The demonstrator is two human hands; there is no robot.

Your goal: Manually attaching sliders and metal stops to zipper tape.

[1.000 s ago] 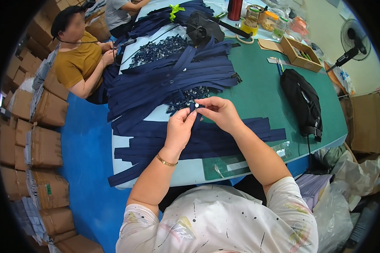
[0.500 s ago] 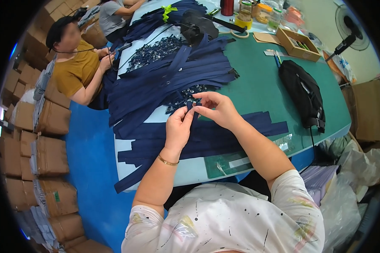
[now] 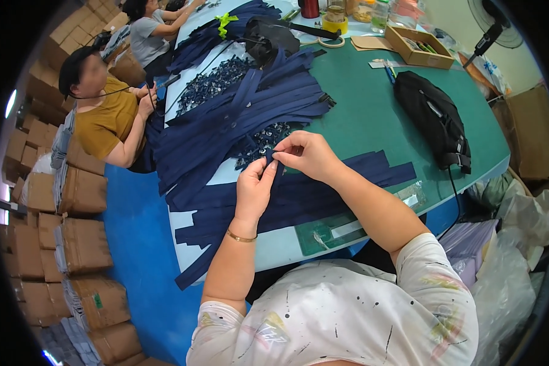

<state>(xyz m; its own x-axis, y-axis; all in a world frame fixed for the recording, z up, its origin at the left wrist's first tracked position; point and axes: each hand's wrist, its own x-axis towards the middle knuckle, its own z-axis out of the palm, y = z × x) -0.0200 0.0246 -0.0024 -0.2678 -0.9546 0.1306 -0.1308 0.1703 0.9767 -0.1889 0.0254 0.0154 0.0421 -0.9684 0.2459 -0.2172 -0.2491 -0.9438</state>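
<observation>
Pinching a narrow, dark navy fabric strip (image 3: 279, 168)

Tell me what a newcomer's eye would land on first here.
Probably the broad spread of navy strips across the table's left half, just beyond the left hand and right hand, which hold a navy strip between them. Next, likely the bright yellow-green tie on the navy bundle farther up the table, then the long black bag on the green surface at right.
</observation>
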